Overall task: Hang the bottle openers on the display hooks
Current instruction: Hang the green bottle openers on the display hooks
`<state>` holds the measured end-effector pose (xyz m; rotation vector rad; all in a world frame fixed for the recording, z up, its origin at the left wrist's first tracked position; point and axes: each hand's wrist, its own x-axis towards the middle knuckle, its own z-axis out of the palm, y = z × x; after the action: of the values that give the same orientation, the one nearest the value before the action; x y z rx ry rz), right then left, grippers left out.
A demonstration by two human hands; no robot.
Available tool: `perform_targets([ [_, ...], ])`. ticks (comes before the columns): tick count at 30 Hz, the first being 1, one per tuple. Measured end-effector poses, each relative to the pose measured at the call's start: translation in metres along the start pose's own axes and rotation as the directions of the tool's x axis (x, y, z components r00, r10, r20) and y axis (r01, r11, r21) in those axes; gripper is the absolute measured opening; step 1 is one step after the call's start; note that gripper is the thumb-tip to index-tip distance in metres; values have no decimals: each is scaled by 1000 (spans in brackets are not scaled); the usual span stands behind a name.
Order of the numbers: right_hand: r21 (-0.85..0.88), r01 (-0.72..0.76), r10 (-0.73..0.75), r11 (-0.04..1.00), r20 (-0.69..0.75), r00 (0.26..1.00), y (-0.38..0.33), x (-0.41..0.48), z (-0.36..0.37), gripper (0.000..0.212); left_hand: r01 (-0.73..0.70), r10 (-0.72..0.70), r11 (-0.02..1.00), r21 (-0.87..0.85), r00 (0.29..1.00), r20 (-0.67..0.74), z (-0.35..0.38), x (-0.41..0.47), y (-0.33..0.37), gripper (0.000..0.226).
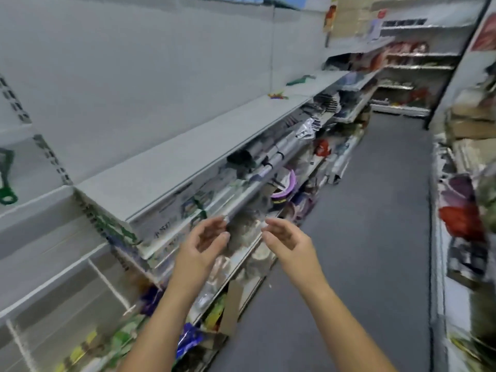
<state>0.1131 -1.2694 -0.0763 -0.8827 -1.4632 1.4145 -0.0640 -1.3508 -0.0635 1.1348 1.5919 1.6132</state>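
Lower centre of the frame: left hand (204, 242) and right hand (284, 237), palms turned toward each other, fingers (214, 224) loosely curved and spread wide, gripping nothing.

Likely to go wrong from here: reaching into the crowded shelf (241, 202) just beyond the fingertips and brushing loose packets off its edge onto the grey floor (362, 237), with goods there stacked and overhanging. Also likely: grabbing the wrong item from a tier too smeared to read. Further trouble, as a judgement, at the hanging step: missing a hook with the hanging loop, or crowding a hook already hidden behind other stock. No display hooks clearly visible anywhere.

As for the bottle openers: none surely identified. Possibly one at the far left edge, mid-height: a green piece (5, 175) with a closed loop at the bottom, hanging against the white back panel (134, 76), well apart from both hands. Farther off, upper centre, on the top shelf (188, 157): another green item (298, 80), lying flat, too blurred to name. Beyond that, only aisle-end shelving at upper right.
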Motion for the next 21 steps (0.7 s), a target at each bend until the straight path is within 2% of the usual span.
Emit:
perform_targets([
  [4,-19,15,-17,1000,-122,992,7,31,-86,21,0,1,1000,-14,997,83,90,37,1,27],
  [9,-11,13,-15,1000,-238,971,21,76,-158,20,8,-4,1000,-22,984,180,169,90,-7,27],
  [14,-18,-20,14,1000,-295,955,40,147,-208,21,15,-5,999,-46,974,225,234,165,-29,29],
  [21,-65,-48,25,997,-321,947,50,299,-272,21,45,-13,990,-135,972,233,319,314,-58,32],
])
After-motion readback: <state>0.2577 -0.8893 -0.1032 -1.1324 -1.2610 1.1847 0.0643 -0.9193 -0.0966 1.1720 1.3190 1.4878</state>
